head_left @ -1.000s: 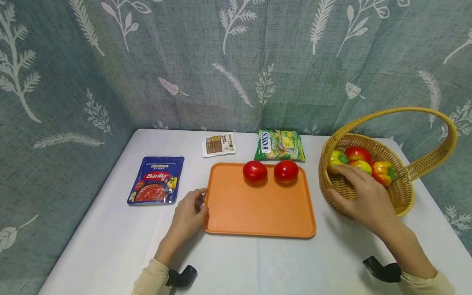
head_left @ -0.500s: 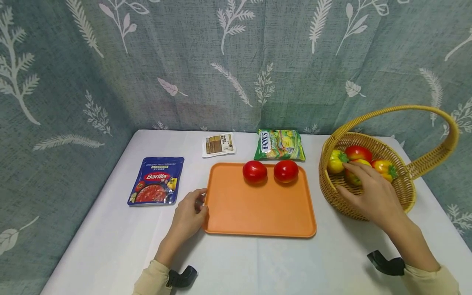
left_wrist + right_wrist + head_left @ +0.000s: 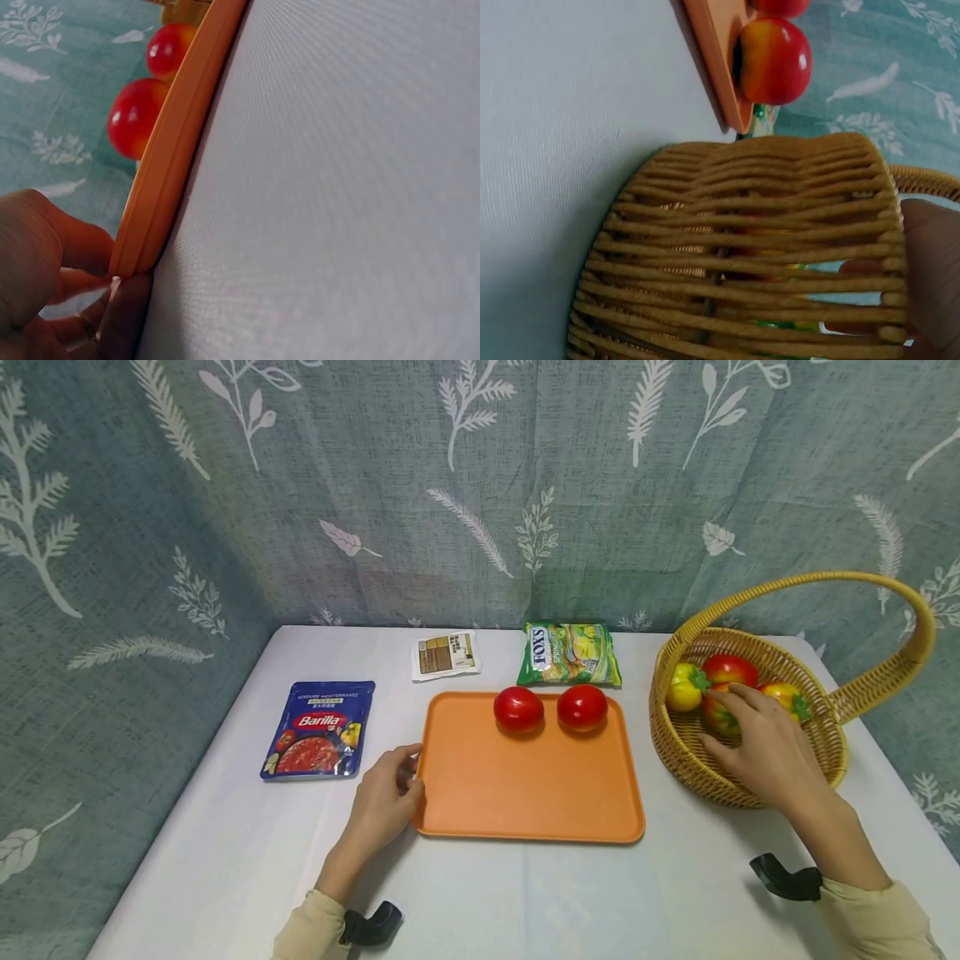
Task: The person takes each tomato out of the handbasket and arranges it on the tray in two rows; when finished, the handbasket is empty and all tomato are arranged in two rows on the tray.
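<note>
From here I see the left hand [image 3: 385, 789] pinching the left edge of the orange tray [image 3: 525, 785], two red fruits [image 3: 518, 709] near its far side, and the right hand [image 3: 772, 750], thumb and fingers spread, beside a mottled fruit [image 3: 717, 717] in the basket [image 3: 693, 768].

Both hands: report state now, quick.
Left hand: holding the orange rectangular tray by its edge.
Right hand: partly inside the golden woven basket; whether it grips the red-green vegetable cannot be told.
</note>
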A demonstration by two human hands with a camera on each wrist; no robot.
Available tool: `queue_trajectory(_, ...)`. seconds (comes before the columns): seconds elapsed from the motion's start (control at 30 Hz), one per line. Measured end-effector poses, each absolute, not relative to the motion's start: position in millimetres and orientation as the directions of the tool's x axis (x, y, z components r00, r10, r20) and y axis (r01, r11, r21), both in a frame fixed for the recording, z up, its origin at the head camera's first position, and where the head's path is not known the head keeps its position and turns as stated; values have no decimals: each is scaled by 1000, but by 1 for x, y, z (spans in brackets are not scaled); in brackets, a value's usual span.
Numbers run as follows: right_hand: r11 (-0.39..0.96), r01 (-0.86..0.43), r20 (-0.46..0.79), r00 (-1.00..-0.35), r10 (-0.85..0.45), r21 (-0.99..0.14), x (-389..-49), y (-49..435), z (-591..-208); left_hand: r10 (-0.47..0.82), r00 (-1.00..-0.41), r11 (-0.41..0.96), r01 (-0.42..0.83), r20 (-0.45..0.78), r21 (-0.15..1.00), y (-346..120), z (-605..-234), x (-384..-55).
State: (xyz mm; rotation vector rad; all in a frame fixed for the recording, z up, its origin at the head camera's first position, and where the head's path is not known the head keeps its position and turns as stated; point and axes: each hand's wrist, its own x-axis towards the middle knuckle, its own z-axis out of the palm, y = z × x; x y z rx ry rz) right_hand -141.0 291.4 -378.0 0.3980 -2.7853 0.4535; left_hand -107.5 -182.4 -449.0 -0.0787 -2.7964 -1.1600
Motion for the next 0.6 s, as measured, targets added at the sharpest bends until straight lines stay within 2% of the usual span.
queue_trajectory(0.6, 928, -294, 218, -945, -246, -230, -161, 305, -387, -4, -993, 700, 83, 120, 709, -183, -449, -106)
